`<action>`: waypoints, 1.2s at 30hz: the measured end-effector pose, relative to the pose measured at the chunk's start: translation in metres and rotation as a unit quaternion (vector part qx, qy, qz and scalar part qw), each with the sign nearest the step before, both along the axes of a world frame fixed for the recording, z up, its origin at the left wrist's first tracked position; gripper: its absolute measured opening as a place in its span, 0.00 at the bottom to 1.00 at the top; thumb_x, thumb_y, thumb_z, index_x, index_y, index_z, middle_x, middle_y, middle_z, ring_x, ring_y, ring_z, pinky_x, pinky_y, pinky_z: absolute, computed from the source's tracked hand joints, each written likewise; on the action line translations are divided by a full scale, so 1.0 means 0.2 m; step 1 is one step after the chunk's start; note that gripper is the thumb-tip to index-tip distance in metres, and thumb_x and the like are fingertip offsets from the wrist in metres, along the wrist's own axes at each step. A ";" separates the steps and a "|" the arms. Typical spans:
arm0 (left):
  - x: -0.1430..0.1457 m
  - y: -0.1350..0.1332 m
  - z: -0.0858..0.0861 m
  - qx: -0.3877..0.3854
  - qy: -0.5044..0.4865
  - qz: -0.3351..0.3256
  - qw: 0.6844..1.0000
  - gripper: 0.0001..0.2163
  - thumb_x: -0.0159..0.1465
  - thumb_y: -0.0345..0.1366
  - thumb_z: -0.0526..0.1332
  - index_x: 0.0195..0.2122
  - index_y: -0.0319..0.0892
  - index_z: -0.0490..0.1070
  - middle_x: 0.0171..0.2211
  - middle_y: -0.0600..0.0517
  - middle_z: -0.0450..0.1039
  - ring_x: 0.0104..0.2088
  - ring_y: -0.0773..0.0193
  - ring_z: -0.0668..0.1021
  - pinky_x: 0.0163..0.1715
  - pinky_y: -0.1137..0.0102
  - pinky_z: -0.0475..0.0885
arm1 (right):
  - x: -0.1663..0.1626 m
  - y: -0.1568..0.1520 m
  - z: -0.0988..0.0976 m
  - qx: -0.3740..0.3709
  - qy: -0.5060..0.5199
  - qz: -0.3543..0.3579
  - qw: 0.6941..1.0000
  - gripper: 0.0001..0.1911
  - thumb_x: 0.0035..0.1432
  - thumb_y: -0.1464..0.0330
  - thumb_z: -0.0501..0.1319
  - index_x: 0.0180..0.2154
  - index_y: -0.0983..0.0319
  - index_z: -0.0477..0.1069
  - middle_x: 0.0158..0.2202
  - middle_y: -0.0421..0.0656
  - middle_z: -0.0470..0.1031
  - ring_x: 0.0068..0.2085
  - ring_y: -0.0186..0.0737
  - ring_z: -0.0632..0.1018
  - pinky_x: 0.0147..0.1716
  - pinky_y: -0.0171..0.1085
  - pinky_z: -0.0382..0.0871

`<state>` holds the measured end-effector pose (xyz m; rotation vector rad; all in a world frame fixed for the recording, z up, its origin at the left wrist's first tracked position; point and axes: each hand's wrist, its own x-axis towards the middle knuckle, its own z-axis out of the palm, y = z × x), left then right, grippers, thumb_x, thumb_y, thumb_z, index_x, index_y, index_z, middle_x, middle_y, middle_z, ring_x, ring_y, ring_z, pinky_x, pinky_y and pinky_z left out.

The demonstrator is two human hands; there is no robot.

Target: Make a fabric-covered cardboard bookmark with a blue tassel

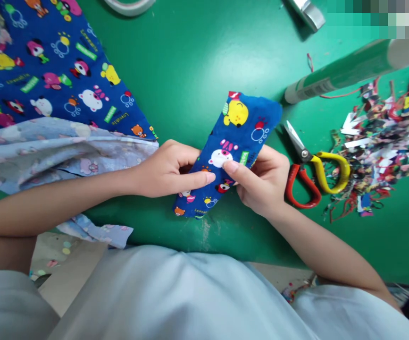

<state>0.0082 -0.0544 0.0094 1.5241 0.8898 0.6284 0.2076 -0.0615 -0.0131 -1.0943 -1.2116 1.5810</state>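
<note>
A narrow piece of blue cartoon-print fabric (pixel 237 127) is held above the green table between both hands. My left hand (pixel 172 167) pinches its left edge, thumb on top and the other fingers underneath. My right hand (pixel 264 182) grips the opposite edge, its thumb pressing on the print near a white animal head. The fingers below the fabric are mostly hidden. Just right of my right hand lie scissors (pixel 305 155) with one red and one yellow handle, blades apart.
A larger blue printed cloth (pixel 62 71) and pale blue printed cloth (pixel 48 141) spread over the left side. A green-and-white tube (pixel 342 71) stands at right, beside a heap of scraps (pixel 384 146). A tape roll (pixel 129 7) and a metal object (pixel 308 14) lie at the far edge.
</note>
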 end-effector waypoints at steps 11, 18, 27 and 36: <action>0.00 -0.01 0.00 -0.043 0.008 0.032 0.999 0.16 0.64 0.42 0.61 0.22 0.39 0.68 0.18 0.56 0.68 0.20 0.72 0.69 0.18 0.78 0.62 | 0.02 0.05 0.08 0.027 -0.036 0.139 0.989 0.09 0.54 0.62 0.70 0.31 0.60 0.77 0.22 0.36 0.72 0.22 0.28 0.67 0.20 0.31 0.64; -0.01 0.01 0.02 0.016 0.017 -0.020 1.000 0.18 0.65 0.39 0.61 0.19 0.39 0.64 0.16 0.58 0.64 0.18 0.75 0.66 0.17 0.78 0.58 | -0.01 0.03 0.05 0.001 -0.002 0.050 0.999 0.10 0.54 0.60 0.70 0.31 0.59 0.76 0.32 0.38 0.79 0.31 0.33 0.76 0.32 0.35 0.76; -0.01 0.00 0.00 0.027 0.030 -0.011 0.999 0.14 0.67 0.42 0.58 0.26 0.39 0.71 0.22 0.55 0.71 0.23 0.71 0.71 0.21 0.77 0.62 | 0.02 0.06 0.08 -0.031 0.032 0.159 0.986 0.07 0.53 0.64 0.71 0.32 0.59 0.79 0.30 0.37 0.78 0.30 0.32 0.77 0.28 0.33 0.74; -0.01 0.01 0.01 -0.005 0.023 -0.043 0.999 0.15 0.66 0.39 0.59 0.22 0.40 0.64 0.18 0.57 0.64 0.19 0.74 0.65 0.18 0.76 0.56 | 0.01 0.06 0.09 -0.004 -0.039 0.134 0.990 0.20 0.50 0.58 0.72 0.22 0.62 0.66 0.21 0.35 0.64 0.24 0.28 0.64 0.22 0.32 0.59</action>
